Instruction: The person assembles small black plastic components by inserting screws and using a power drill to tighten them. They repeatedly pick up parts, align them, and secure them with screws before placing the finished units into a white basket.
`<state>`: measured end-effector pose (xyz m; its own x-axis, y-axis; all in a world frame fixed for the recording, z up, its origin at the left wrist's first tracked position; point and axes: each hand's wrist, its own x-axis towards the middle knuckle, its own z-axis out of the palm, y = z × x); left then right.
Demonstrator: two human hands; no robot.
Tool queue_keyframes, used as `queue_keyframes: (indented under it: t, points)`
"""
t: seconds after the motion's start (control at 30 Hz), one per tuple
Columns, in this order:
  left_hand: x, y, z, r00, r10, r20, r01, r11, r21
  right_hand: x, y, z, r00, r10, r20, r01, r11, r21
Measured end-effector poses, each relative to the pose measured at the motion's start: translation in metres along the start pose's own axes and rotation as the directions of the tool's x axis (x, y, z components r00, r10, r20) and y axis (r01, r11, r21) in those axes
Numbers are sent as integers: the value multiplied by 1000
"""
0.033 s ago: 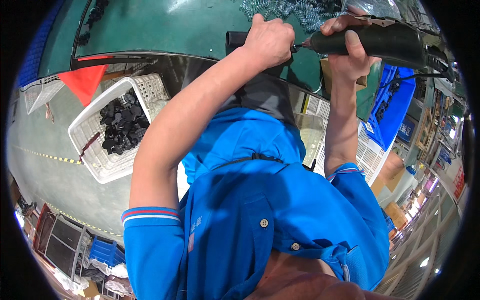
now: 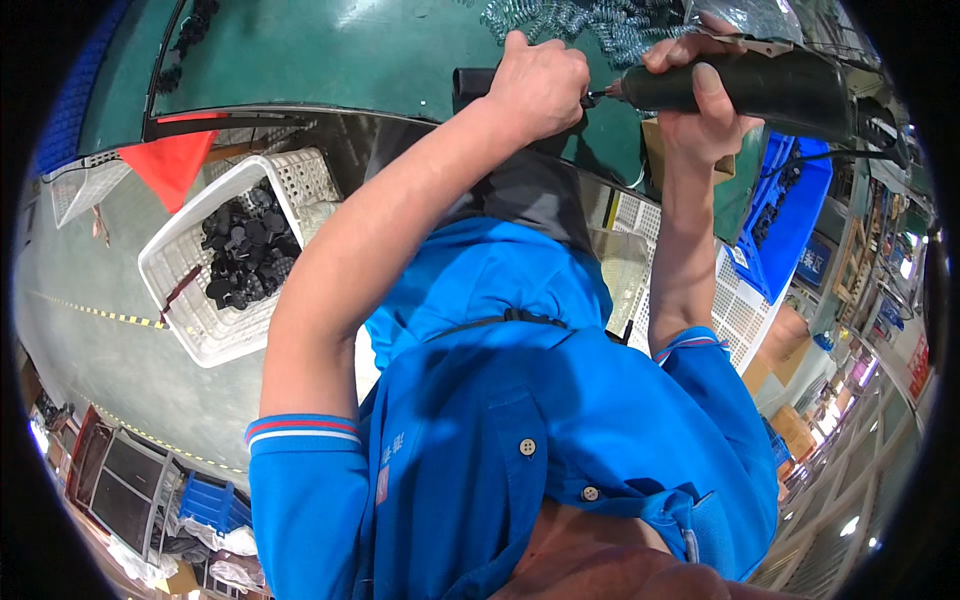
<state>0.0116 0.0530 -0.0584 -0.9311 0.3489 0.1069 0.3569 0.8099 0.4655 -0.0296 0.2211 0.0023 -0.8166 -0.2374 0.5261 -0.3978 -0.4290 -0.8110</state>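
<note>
My left hand (image 2: 540, 88) is closed around a black part (image 2: 472, 88) whose tube-like end sticks out on the left; my fingers hide the rest. In my right hand (image 2: 708, 105) is a black electric screwdriver (image 2: 775, 88), lying nearly level and pointing left. Its bit reaches the right side of my left fist, at a small dark piece (image 2: 592, 99) there. Whether the bit sits in a screw is too small to tell. Both hands are over the green worktable (image 2: 330, 55). Just beyond them lies a heap of small silvery coiled or threaded pieces (image 2: 610, 25).
A white crate (image 2: 190, 335) of black parts stands at left on the floor, near a red cloth-like piece (image 2: 170, 165). At right are a blue bin (image 2: 800, 215), a cardboard box (image 2: 725, 166) and a white perforated crate (image 2: 735, 310). A cable (image 2: 840, 153) hangs by the screwdriver.
</note>
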Motion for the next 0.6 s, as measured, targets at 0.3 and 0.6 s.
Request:
queue_keyframes:
  t: [0.3, 0.6]
  points:
    - [-1, -1, -5, 999, -8, 53, 11, 999, -44, 11, -91, -22, 871, -64, -488, -40, 979, -199]
    - [-15, 3, -65, 939, -167, 300, 344, 490, -801, -108, -94, -221, 502, 55, -863, -838, -215, -501]
